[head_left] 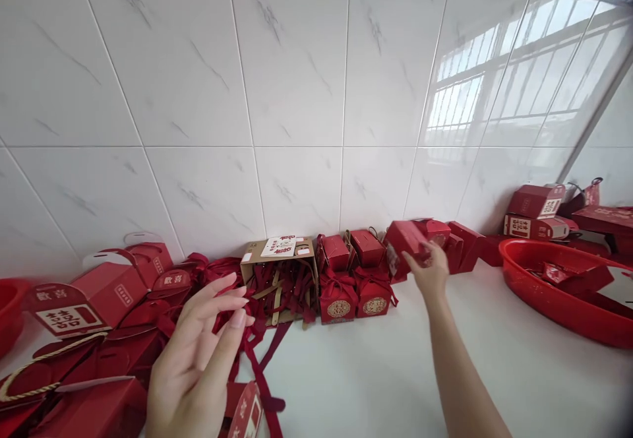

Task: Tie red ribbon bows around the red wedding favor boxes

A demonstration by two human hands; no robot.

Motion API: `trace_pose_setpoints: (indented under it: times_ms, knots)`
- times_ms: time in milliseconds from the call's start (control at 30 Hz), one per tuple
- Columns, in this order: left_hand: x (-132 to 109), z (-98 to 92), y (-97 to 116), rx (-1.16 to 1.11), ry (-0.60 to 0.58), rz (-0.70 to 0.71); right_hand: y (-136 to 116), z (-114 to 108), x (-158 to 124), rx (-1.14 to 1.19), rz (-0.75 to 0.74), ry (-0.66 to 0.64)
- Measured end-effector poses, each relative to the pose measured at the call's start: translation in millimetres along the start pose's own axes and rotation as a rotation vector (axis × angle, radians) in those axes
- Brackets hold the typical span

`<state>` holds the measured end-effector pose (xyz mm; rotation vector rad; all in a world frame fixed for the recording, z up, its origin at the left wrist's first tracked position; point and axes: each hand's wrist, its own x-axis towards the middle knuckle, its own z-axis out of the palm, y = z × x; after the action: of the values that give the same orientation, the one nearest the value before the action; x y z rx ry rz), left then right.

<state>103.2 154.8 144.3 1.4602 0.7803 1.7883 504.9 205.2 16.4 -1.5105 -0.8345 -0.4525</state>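
Observation:
My left hand (198,365) is raised at the lower left, fingers loosely bent and apart, with nothing in it. Below it, a red box (247,413) with pale lettering is partly hidden by the hand. Loose dark-red ribbons (260,365) trail beside it. My right hand (429,268) reaches to the row of boxes by the wall, thumb and fingers around a red gift box (401,243) that is slightly blurred. Just left of that box stand several small red boxes in two levels; the lower ones, such as the ribbon-tied box (339,307), bear round gold emblems.
An open cardboard carton (252,251) full of ribbons stands against the tiled wall (297,187). Red boxes (111,289) crowd the left side. A red plastic basin (544,299) sits at right, with stacked boxes (534,202) behind it. Beneath is a white tabletop (356,378).

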Motion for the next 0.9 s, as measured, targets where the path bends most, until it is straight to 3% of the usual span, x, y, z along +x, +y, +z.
trace_pose_setpoints:
  times_ms: [100,200,400,667,900]
  knots:
    - [0,-1.3,-7,0.04,-0.052,0.014,17,26,-20,-0.039,0.013,-0.152]
    - [0,-1.5,-10,0.063,-0.08,0.013,28,40,-34,-0.055,0.025,-0.224]
    - [4,2.2,-10,-0.01,0.0,-0.009,49,38,-50,-0.084,0.163,-0.149]
    - [5,17.7,-3,-0.111,0.085,0.012,77,41,-83,-0.015,0.144,-0.549]
    - [4,23.4,-7,-0.116,0.042,-0.022,77,42,-79,-0.025,0.169,-0.509]
